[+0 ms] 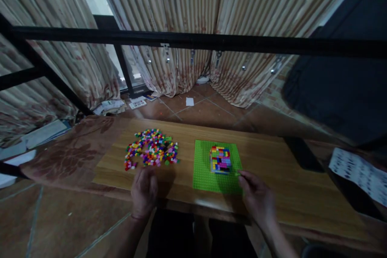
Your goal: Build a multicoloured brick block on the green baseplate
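Observation:
A green studded baseplate (201, 169) lies on the wooden table, and on it stands a blocky build of multicoloured toy bricks (220, 160). My right hand (258, 197) is at the plate's right edge, thumb and forefinger pinched together beside the build. Something small and pale green seems to show at the fingertips, too blurred to name. To the left, a loose heap of small coloured bricks (152, 149) is spread on the wood. Just in front of that heap, my left hand (144, 189) is closed with its fingers curled in; whatever they may hold is hidden.
The wooden table (187, 129) has a dark flat phone-like object (303, 155) at its right. Beyond it lies a printed sheet (358, 173). A black metal rail (193, 40) crosses before striped curtains (169, 4). Papers (110, 107) lie beyond the table's far left.

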Available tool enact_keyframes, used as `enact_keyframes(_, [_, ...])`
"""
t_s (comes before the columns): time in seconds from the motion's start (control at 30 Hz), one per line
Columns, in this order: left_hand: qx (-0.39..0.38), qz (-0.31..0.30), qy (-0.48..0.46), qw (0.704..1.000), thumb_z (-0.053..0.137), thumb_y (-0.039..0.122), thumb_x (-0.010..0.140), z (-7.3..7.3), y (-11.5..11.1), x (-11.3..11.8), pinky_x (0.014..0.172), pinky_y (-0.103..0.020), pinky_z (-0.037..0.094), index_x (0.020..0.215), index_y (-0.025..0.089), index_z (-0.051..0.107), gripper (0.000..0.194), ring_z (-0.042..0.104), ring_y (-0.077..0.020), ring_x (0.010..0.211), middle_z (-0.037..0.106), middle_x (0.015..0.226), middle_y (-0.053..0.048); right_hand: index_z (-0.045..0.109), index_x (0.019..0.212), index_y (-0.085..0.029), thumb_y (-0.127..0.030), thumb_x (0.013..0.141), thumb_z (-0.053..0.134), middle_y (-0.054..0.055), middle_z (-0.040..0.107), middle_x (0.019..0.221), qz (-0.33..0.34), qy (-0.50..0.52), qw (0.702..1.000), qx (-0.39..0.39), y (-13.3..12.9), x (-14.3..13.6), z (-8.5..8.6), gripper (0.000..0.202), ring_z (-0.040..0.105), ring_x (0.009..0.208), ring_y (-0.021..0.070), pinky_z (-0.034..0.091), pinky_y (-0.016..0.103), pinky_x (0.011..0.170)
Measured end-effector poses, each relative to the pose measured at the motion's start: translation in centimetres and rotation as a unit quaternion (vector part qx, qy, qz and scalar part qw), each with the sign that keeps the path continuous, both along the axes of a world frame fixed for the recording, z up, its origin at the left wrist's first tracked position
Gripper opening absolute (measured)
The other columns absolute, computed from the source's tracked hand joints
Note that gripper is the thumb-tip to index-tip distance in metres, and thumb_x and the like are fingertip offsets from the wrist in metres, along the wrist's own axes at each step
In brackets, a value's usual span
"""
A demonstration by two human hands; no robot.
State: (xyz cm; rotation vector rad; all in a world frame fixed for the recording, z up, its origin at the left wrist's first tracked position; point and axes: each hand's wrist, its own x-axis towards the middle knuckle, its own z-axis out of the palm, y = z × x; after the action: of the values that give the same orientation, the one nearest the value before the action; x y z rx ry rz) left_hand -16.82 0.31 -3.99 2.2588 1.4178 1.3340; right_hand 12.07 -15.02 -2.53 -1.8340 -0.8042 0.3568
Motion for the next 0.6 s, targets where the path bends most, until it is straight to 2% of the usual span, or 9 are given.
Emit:
enact_keyframes(0.13, [-0.050,-0.122,-0.013,0.991,0.046,0.015,0.089,1.7,-2.2,5.4,0.079,-0.028,0.051,0.100,0.019,0.059,0.019,0.062,-0.0165,0.088,0.063,0.092,-0.004,0.069,0.097,-0.018,-0.046,0.080,0.062,0.010,0.073,0.096,-0.019,0.027,0.999,0.032,1.0,1.3,0.0,0.033,0.067,0.087,0.0237,0.052,0.037,0.079])
enact_keyframes(0.27, [-0.098,-0.196,0.003,0.976,0.046,0.016,0.089,2.9,-3.3,9.8,0.088,-0.031,0.051,0.109,0.019,0.058,0.023,0.060,-0.0175,0.098,0.062,0.102,-0.006,0.069,0.096,-0.019,-0.044,0.082,0.059,0.009,0.073,0.094,0.008,0.010,0.999,0.046,2.8,1.7,0.6,0.031,0.067,0.086,0.0224,0.052,0.036,0.078])
enact_keyframes(0.43, [-0.126,-0.230,0.023,0.965,0.047,0.018,0.090,3.3,-3.8,12.6,0.097,-0.035,0.048,0.118,0.020,0.055,0.029,0.056,-0.0188,0.110,0.060,0.114,-0.008,0.069,0.097,-0.020,-0.042,0.084,0.058,0.008,0.072,0.098,0.045,0.018,0.998,0.050,3.9,2.0,0.4,0.028,0.066,0.092,0.0219,0.050,0.036,0.083])
enact_keyframes(0.6, [-0.136,-0.247,0.032,0.959,0.047,0.018,0.090,3.6,-4.3,14.1,0.101,-0.036,0.046,0.121,0.020,0.053,0.032,0.054,-0.0191,0.114,0.057,0.119,-0.009,0.069,0.094,-0.020,-0.042,0.081,0.060,0.007,0.072,0.095,0.014,0.032,0.998,0.046,4.3,1.8,-0.1,0.027,0.066,0.087,0.0211,0.049,0.036,0.081])
